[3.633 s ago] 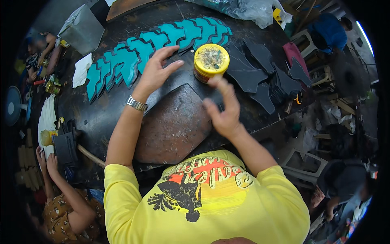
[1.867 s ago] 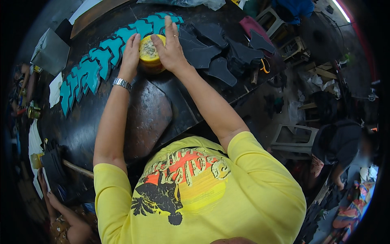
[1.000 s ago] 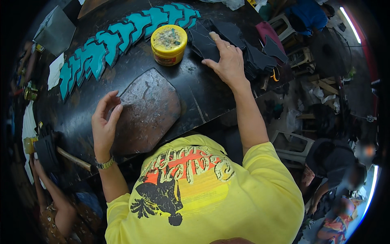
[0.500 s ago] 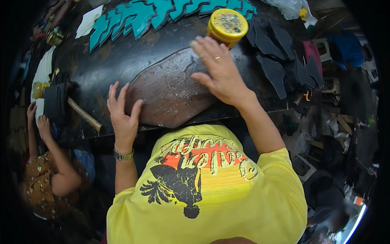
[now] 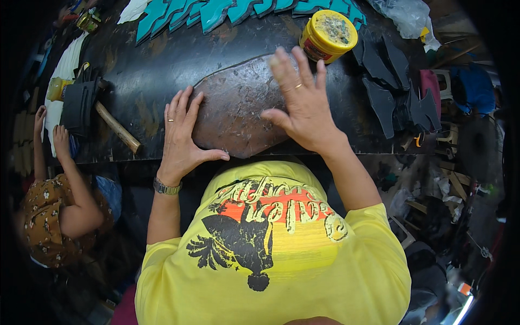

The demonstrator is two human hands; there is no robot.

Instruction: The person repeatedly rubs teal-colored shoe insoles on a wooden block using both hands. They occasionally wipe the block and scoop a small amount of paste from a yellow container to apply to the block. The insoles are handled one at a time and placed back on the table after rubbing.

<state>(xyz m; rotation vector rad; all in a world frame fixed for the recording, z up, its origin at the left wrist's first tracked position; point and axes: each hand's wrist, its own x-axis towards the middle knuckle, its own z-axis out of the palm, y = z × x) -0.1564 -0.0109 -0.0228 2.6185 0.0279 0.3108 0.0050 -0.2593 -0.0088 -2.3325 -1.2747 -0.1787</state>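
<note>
A worn brown board (image 5: pixel 238 111), scuffed and roughly oval with angled edges, lies on the dark tabletop in front of me. My left hand (image 5: pixel 185 130) is at its left edge, fingers stretched and the thumb pointing right along the near edge. Over the board's right end is my right hand (image 5: pixel 306 103), fingers spread and thumb out to the left; whether it touches the board I cannot tell. Neither hand holds anything. Just beyond my right fingertips stands a yellow tub (image 5: pixel 329 37) with speckled crust on its top.
Teal cut pieces (image 5: pixel 216 12) line the far edge of the black table (image 5: pixel 135 70). Dark cut pieces (image 5: pixel 382 81) lie at right. At left are a wooden handle (image 5: pixel 117 127) and black stacked sheets (image 5: pixel 78 111). A co-worker's hand (image 5: pixel 61 142) rests at the far left.
My left hand has moved right and turned, its thumb now along the board's near edge. My right hand's fingers have spread and tilted upward. The whole view has shifted slightly.
</note>
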